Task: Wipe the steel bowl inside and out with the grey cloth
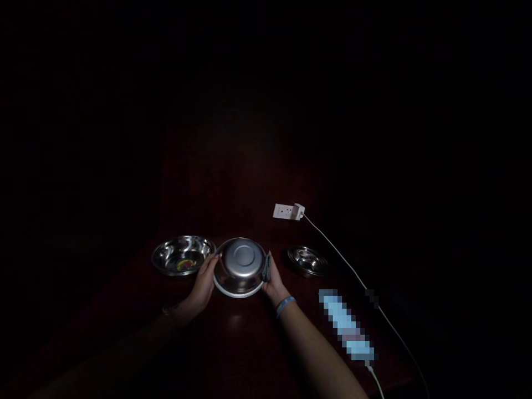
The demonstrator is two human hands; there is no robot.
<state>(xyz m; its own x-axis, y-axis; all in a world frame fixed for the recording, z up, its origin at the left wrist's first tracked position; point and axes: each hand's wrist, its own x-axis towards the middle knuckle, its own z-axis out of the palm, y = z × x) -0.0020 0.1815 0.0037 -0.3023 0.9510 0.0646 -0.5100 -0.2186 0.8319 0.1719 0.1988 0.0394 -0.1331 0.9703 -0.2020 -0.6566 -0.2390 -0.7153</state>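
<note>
Between my hands is a shiny steel bowl (241, 266), tilted so that its underside faces me. My left hand (204, 282) grips its left rim. My right hand (273, 280) holds its right side, with a dark grey cloth (266, 268) pressed between the fingers and the metal. A wider steel bowl (166, 260) with a yellow and red sticker inside stands upright just left of my left hand. Beyond my right hand lies a smaller steel dish (307, 260). The inside of the held bowl is hidden.
The dark reddish table (236, 338) is dimly lit. A white wall socket (282, 211) holds a charger (298, 211), whose white cable (344, 260) runs down the right side. A blurred, bright, phone-like object (347, 326) lies at the right with a cable attached.
</note>
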